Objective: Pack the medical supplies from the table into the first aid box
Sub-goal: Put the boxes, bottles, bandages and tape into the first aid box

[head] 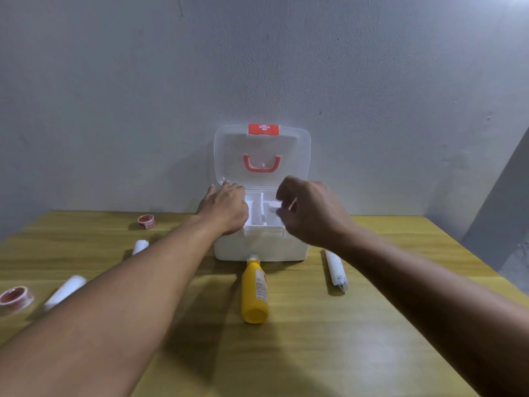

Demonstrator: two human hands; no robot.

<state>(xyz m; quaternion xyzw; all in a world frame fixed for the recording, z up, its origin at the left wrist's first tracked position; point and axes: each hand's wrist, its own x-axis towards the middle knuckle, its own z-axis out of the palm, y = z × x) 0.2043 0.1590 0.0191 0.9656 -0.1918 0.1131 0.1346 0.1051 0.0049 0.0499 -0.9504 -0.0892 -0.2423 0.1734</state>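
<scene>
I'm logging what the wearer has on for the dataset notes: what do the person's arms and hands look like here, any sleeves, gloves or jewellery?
Both forearms are bare right up to the frame edge, with no sleeves showing. The left hand and right hand wear no gloves, and no watch, bracelet or ring is visible.

White plastic first aid box (259, 247) at far centre of yellow-green wooden table (329, 339), clear hinged lid (262, 156) upright against grey wall (257, 67): no passage behind. Box opening partly covered: left hand (224, 209) over left rim, right hand (310, 212) curled over right side. Yellow plastic bottle (254, 290) lies just in front of box, blocking central approach. White gauze roll (335, 272) near right front corner. Left side dotted: two white rolls (65, 292) (140, 246), two red tape rings (15, 296) (146, 221). Near table bare, open; far right bare.
</scene>
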